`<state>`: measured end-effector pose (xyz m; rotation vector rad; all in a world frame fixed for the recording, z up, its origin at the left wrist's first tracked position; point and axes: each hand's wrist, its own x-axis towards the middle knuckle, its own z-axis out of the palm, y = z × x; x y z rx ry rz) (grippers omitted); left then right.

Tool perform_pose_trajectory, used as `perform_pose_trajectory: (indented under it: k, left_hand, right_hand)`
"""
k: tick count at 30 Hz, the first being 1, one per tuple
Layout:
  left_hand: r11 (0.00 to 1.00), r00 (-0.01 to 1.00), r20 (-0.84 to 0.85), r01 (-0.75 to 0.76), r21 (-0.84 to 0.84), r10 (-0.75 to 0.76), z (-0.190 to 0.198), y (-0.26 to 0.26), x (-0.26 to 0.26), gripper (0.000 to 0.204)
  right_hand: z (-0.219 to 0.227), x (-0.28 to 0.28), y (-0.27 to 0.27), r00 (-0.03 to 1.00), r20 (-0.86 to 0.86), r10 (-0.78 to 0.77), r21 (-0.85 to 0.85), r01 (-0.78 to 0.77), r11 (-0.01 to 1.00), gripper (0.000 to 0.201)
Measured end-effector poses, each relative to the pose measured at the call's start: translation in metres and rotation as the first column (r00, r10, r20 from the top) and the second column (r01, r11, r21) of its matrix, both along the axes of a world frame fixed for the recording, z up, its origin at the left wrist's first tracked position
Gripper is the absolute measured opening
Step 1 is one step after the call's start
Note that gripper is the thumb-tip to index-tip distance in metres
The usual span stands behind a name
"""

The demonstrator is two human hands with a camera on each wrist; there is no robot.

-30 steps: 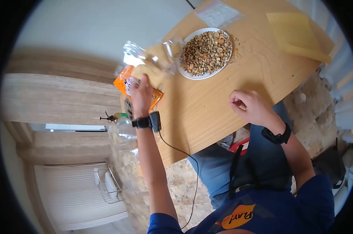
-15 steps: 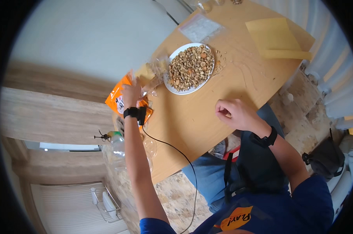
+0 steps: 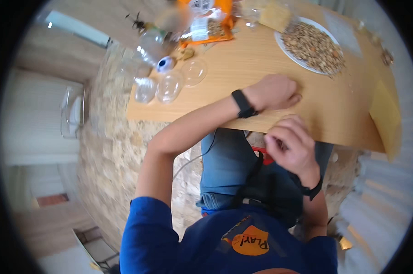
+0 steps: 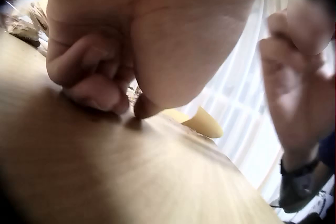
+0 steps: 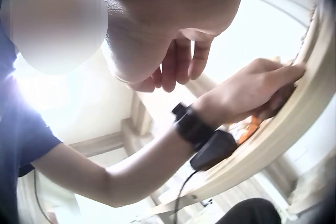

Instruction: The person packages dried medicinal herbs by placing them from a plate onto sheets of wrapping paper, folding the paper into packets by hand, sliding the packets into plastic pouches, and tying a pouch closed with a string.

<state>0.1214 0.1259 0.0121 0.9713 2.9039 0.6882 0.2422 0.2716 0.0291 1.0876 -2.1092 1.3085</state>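
My left hand (image 3: 275,92) rests low over the table, nearer me than the plate. In the left wrist view its fingers (image 4: 94,79) curl in toward the palm close to the tabletop, and no object shows in them. Just past the table's near edge my right hand (image 3: 294,144) is raised, fingers loosely bent and nothing in its grasp. A white plate (image 3: 280,45) heaped with small brown nut-like pieces (image 3: 311,43) stands beyond the left hand. Farther left lies an orange printed bag (image 3: 222,18) with a see-through window.
Clear plastic cups (image 3: 170,86) cluster at the table's left corner, near a spray bottle (image 3: 151,43). A crinkled clear packet with a yellowish block (image 3: 275,17) sits beside the plate. Yellow folded paper (image 3: 384,116) overhangs the right edge. A flat clear bag (image 3: 343,32) lies behind the plate.
My left hand has left the orange bag and swung right, to the near part of the table. The right hand has drawn back toward my body. The head view has turned left.
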Motion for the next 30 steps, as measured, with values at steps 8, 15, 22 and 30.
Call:
perform_pose_trajectory:
  k: [8,15,22,30]
  left_hand:
    - [0.97,0.669,0.726,-0.032,0.242,-0.159,0.006,-0.018,-0.037,0.042]
    - [0.936,0.674,0.696,-0.018,0.35,-0.247,-0.006,-0.023,-0.038,0.039]
    - [0.928,0.668,0.692,-0.01,0.373,-0.272,-0.015,-0.019,-0.043,0.04]
    - [0.929,0.637,0.723,-0.031,0.369,-0.266,-0.012,-0.022,-0.044,0.041]
  right_hand:
    - [0.037,-0.002,-0.122,0.911,-0.1,0.399,0.256,-0.364,0.896,0.015]
    - [0.033,-0.018,-0.192,0.79,0.149,0.595,0.392,-0.6,0.698,0.022]
    - [0.045,-0.033,-0.202,0.728,0.383,0.569,0.461,-0.684,0.565,0.035]
    - [0.035,-0.047,-0.186,0.825,0.212,0.524,0.354,-0.565,0.746,0.044]
